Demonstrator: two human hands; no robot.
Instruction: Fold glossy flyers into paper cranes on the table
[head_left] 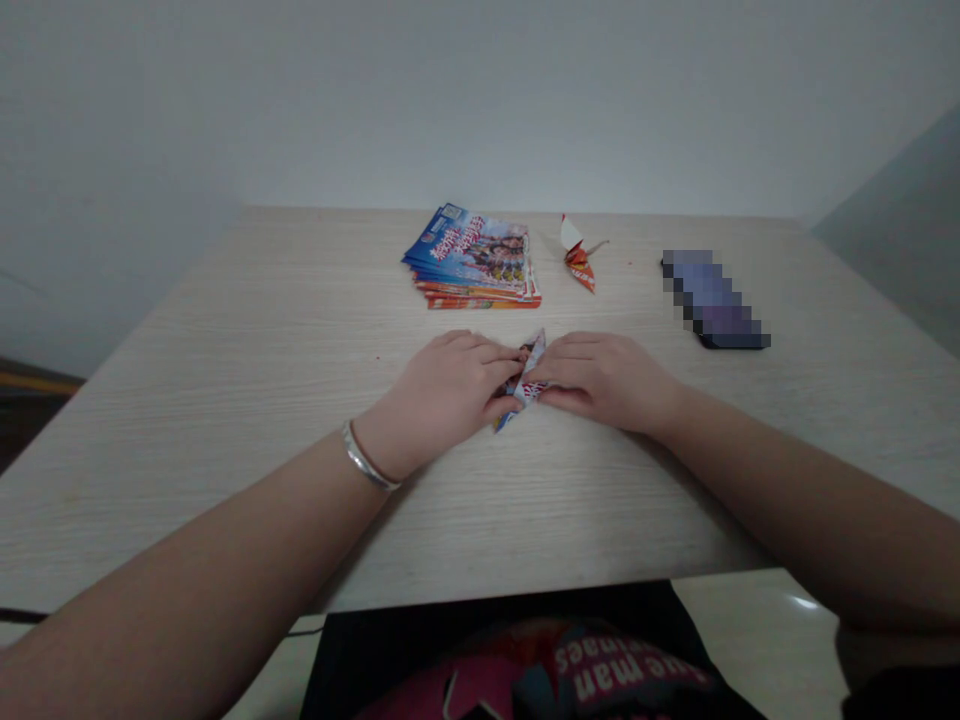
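Observation:
A small piece of folded printed paper (pixel 531 390) lies on the table between my two hands, one pointed corner up and away from me, the other toward me. My left hand (pixel 469 380), with a silver bracelet at its wrist, grips the paper's left side between thumb and fingers. From the right, my right hand (pixel 600 375) pinches its other side, fingers together. The fingers cover much of the paper. Beyond them sits an orange and white folded paper crane (pixel 576 258).
A fanned stack of printed leaflets (pixel 480 250) lies beyond my left hand. A dark phone (pixel 716 300), its screen blurred out, rests at the right. The pale wooden table (pixel 247 330) meets a wall at the back; its front edge is close to my body.

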